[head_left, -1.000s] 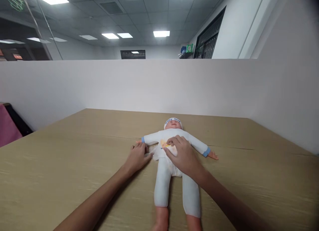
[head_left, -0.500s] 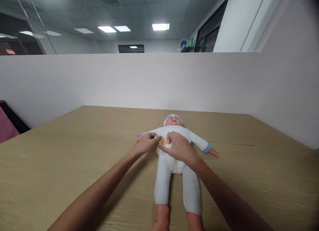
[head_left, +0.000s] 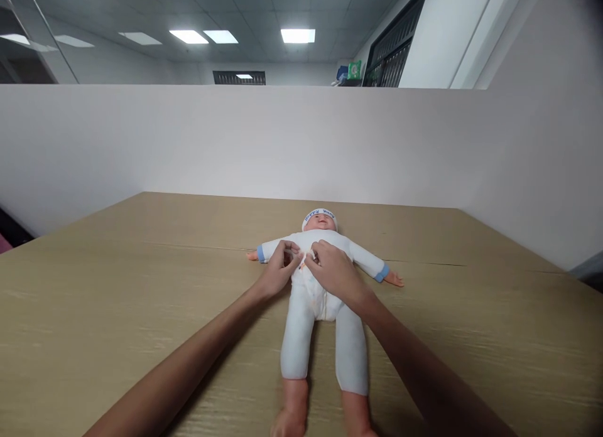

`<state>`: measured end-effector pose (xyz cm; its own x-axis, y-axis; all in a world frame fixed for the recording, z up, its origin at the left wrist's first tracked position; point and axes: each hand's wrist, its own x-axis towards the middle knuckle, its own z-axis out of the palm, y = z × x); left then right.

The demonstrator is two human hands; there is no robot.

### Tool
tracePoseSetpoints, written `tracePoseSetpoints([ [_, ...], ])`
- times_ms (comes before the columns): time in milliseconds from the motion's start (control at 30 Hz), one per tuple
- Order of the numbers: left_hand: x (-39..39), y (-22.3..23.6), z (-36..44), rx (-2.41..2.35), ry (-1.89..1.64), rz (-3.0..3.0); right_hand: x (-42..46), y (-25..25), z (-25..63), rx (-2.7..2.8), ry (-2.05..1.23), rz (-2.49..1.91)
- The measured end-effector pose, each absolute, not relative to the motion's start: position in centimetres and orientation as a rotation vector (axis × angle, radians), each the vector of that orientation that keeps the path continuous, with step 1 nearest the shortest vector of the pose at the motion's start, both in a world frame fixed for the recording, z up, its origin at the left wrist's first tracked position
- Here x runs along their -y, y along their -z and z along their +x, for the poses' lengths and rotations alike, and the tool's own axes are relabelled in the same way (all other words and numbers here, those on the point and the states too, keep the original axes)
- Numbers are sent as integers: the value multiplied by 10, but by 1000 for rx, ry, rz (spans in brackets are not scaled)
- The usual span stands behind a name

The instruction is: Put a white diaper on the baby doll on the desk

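Note:
A baby doll (head_left: pixel 325 239) in a white suit with blue cuffs lies on its back, head away from me and arms spread. Round its hips is a white diaper (head_left: pixel 323 302), with an orange print at the front partly covered by my fingers. My left hand (head_left: pixel 281 269) is at the left side of the diaper's waist, thumb and fingers pinched together on its edge. Over the belly my right hand (head_left: pixel 332 267) is closed, a small white bit of the diaper showing between thumb and forefinger. The fingertips of both hands are close together.
The doll lies on a wide wood-coloured table (head_left: pixel 141 299) with a thin seam across it. A plain white partition (head_left: pixel 235 142) rises behind the table and along its right side. Dark objects show at the far left and right edges.
My left fingers have curled in more at the diaper's waist. My right hand has closed further, with a white bit now showing in its pinch. The view has shifted slightly.

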<state>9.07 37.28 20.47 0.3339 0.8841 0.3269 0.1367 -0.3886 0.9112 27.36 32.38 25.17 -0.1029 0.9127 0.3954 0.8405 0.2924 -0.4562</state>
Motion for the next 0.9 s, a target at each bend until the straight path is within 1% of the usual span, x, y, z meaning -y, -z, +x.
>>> tracePoseSetpoints([
  [167,-353,-217,93,-1014,-1257,1763,-322,-253,277,1793,-95,-1506],
  [267,-320,-233,91,-1066,-1292,1821,-293,-258,277,1778,-76,-1419],
  [333,-295,-242,87,-1026,-1220,1964,-261,-257,278,1795,-109,-1342],
  [400,-272,-246,81,-928,-1033,2185,-226,-249,282,1837,-226,-1269],
  [500,-253,-244,70,-803,-689,2463,-193,-231,294,1927,-418,-1329],
  [567,-251,-239,66,-825,-591,2514,-189,-220,304,1938,-419,-1423],
  [700,-260,-229,71,-1025,-581,2472,-206,-210,314,1901,-331,-1523],
  [900,-264,-223,90,-1204,-650,2385,-209,-204,312,1936,-247,-1515],
])
